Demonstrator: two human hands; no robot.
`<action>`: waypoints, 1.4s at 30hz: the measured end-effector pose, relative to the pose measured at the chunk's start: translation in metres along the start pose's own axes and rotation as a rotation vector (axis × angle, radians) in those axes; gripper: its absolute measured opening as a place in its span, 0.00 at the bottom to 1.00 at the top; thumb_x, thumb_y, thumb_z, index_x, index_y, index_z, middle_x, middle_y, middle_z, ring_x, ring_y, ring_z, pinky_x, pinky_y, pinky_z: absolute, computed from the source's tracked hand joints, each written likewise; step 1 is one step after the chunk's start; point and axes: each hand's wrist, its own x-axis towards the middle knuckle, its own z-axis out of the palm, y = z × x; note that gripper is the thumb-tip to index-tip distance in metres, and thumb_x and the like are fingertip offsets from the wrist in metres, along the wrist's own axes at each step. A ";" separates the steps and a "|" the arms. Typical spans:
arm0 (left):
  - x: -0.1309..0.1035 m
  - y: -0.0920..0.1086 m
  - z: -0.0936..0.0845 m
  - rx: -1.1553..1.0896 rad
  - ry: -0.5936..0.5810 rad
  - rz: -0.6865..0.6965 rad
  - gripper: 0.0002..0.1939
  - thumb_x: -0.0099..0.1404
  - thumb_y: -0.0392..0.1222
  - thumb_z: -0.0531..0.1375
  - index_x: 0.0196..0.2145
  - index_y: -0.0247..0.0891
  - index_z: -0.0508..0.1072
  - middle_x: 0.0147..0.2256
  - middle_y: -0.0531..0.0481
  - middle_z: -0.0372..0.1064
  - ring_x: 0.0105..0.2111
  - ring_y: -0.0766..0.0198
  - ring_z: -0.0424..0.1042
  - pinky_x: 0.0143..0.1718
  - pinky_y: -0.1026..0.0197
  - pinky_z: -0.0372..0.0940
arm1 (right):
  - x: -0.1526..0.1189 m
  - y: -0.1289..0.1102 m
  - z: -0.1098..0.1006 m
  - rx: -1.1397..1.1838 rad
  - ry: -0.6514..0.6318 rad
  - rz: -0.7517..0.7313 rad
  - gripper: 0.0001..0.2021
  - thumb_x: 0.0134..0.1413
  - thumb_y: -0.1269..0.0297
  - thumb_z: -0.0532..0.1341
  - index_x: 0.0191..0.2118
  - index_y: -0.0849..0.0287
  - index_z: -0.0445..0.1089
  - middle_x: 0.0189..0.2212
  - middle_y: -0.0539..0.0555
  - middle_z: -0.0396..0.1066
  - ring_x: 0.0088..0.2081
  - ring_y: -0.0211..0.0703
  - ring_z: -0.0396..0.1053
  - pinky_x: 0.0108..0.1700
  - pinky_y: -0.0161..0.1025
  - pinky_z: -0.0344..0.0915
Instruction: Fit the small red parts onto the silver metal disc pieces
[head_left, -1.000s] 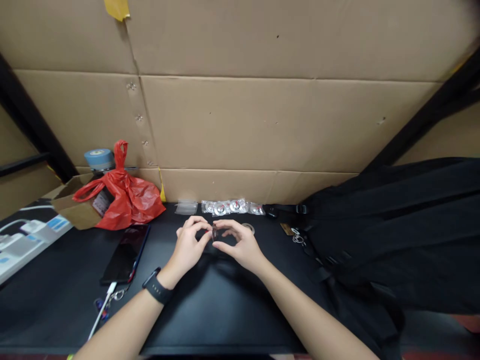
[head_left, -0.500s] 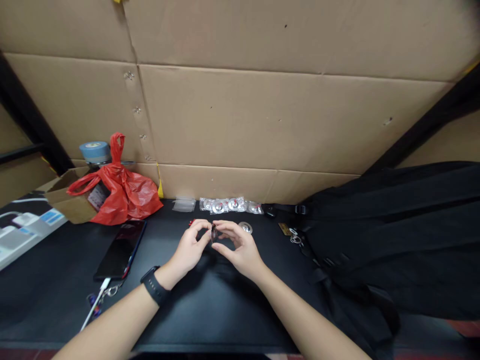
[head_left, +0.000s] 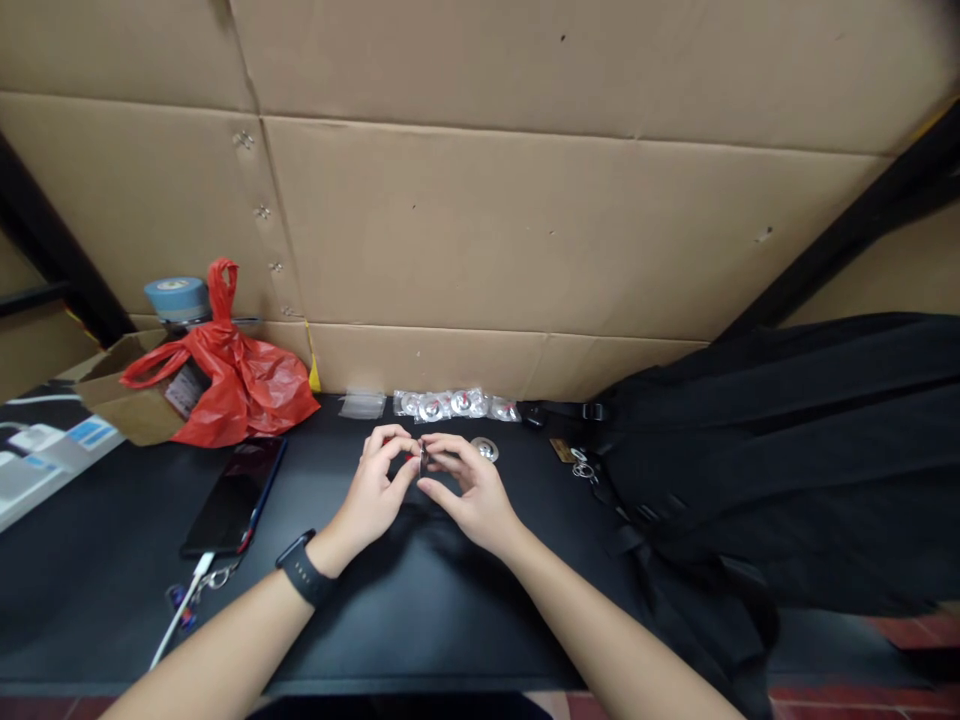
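A thin, dark, shiny round disc [head_left: 422, 461] is held up between my hands above the black table, turned nearly edge-on to me. My left hand [head_left: 381, 482], with a black watch on its wrist, pinches the disc from the left. From the right, the fingertips and thumb of my right hand [head_left: 474, 492] grip the same disc by its edge. Just behind my right hand lies a silver metal disc [head_left: 486, 450] flat on the table. A small red thing [head_left: 408, 458] shows behind the left fingers, mostly hidden.
Along the cardboard wall lie several bagged silver discs [head_left: 457, 404] and clear plastic bags [head_left: 363, 404]. At left are a phone [head_left: 236, 495] on a white cable, a red plastic bag [head_left: 240, 380], a cardboard box [head_left: 135, 405] and a power strip [head_left: 60, 465]. A black backpack [head_left: 795, 460] and keys [head_left: 583, 466] lie right.
The disc has turned a little more edge-on between my fingers. Both hands keep their grip on it. The whole view has shifted slightly.
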 end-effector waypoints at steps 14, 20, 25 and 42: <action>-0.003 0.009 -0.003 0.395 0.114 0.126 0.05 0.67 0.38 0.59 0.37 0.41 0.75 0.45 0.45 0.66 0.49 0.53 0.63 0.52 0.50 0.58 | 0.000 0.002 0.002 0.039 0.023 0.147 0.18 0.53 0.55 0.69 0.47 0.52 0.66 0.50 0.56 0.71 0.50 0.47 0.75 0.55 0.47 0.71; -0.003 0.014 -0.004 0.447 0.154 0.133 0.05 0.67 0.42 0.60 0.35 0.43 0.77 0.45 0.45 0.67 0.49 0.53 0.64 0.52 0.50 0.58 | 0.005 -0.002 -0.007 -0.219 -0.075 0.099 0.11 0.67 0.55 0.54 0.40 0.54 0.69 0.45 0.56 0.73 0.48 0.46 0.72 0.52 0.44 0.68; -0.003 0.017 -0.006 0.382 0.115 0.109 0.11 0.72 0.43 0.53 0.40 0.43 0.76 0.46 0.45 0.67 0.50 0.55 0.64 0.53 0.51 0.58 | 0.007 -0.006 -0.012 -0.365 -0.106 0.002 0.08 0.66 0.61 0.54 0.37 0.55 0.69 0.48 0.58 0.70 0.50 0.47 0.69 0.51 0.44 0.66; 0.011 -0.019 -0.020 0.738 0.008 -0.072 0.10 0.64 0.40 0.60 0.44 0.42 0.74 0.44 0.47 0.72 0.47 0.52 0.66 0.47 0.52 0.59 | 0.012 0.001 -0.039 -0.828 -0.333 0.028 0.10 0.62 0.64 0.58 0.30 0.57 0.72 0.50 0.57 0.70 0.50 0.49 0.67 0.56 0.51 0.61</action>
